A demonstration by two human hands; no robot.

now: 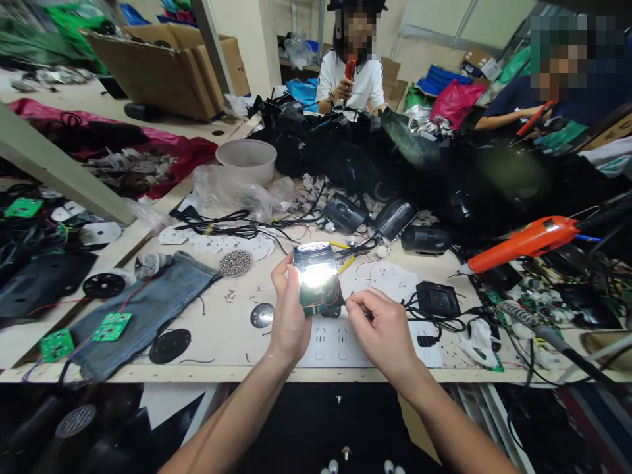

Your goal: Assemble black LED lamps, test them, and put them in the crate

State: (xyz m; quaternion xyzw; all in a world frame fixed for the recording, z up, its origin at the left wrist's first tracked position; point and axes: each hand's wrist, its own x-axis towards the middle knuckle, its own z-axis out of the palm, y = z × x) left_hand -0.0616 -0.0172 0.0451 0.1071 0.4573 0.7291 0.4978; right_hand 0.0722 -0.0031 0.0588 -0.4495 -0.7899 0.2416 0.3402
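Lamp (316,276) lit, in L hand (289,309), fingers curled round.

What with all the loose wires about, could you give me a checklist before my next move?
1. Left hand holding the black device with a bright light: ok.
2. Thin red wires tucked inside it: not ok, some show.
3. Right hand's grip at its edge: cannot tell, fingers hide it.
4. Orange plastic glue gun apart from both hands: ok.
5. Pale tabletop free of loose silver screws: not ok.

a brown cardboard box (148,79) stands beyond a whitish tub (251,172).
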